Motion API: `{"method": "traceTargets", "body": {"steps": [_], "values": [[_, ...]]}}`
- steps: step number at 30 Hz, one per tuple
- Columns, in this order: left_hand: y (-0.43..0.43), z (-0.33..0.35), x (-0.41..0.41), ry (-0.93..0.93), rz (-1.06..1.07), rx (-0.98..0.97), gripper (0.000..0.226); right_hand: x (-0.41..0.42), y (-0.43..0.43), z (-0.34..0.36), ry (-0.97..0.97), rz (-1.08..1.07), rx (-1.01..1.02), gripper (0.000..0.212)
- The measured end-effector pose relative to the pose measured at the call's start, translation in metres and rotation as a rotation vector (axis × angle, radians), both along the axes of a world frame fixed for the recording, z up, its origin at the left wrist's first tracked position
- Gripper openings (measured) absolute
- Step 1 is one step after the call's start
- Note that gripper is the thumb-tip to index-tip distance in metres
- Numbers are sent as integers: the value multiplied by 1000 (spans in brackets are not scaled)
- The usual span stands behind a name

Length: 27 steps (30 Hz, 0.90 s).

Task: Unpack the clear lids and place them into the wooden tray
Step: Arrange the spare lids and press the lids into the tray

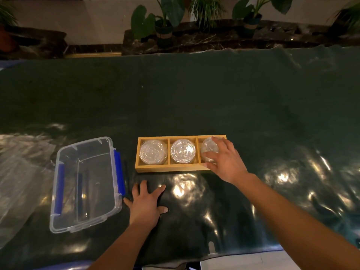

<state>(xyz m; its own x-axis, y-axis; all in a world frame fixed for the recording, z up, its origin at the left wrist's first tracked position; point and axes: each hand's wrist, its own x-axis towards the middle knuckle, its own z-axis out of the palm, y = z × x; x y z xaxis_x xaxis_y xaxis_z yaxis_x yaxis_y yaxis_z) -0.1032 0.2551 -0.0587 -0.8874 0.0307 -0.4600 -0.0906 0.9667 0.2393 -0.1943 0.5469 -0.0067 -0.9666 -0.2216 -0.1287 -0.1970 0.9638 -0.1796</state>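
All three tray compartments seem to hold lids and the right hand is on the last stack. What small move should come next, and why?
Probably let go and lift the right hand clear. Its lids already sit inside the right compartment of the wooden tray, the other two compartments each hold lids, and the clear bin looks empty. The left hand rests flat on the table.

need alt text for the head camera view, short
A person's right hand rests on clear lids in the right compartment of a wooden tray whose other two compartments also hold lids. The left hand lies flat on the dark table, beside an empty clear plastic bin.
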Motion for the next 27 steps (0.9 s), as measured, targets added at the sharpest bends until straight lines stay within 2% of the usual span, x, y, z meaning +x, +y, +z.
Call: {"method": "traceTargets", "body": {"steps": [3,5,7,9,13,19,27], "values": [[0,1,-1,-1,-1,2,80,5,2,0,69,-27,-70,43],[1,1,-1,-3,-2,-1,79,2,3,-1,106,-165,-150,53],[1,2,-1,-3,-3,1,79,-7,5,-1,47,-341,-209,65],[1,2,0,-3,-5,-4,79,-18,5,0,-57,-403,-192,75],[1,0,0,7,-6,-6,79,-29,3,0,-121,-367,-127,72],[0,-2,0,7,-2,-1,80,-22,1,-1,-49,-319,-92,65],[1,-2,-1,-6,4,-4,80,-18,3,-2,-55,-307,-169,75]]}}
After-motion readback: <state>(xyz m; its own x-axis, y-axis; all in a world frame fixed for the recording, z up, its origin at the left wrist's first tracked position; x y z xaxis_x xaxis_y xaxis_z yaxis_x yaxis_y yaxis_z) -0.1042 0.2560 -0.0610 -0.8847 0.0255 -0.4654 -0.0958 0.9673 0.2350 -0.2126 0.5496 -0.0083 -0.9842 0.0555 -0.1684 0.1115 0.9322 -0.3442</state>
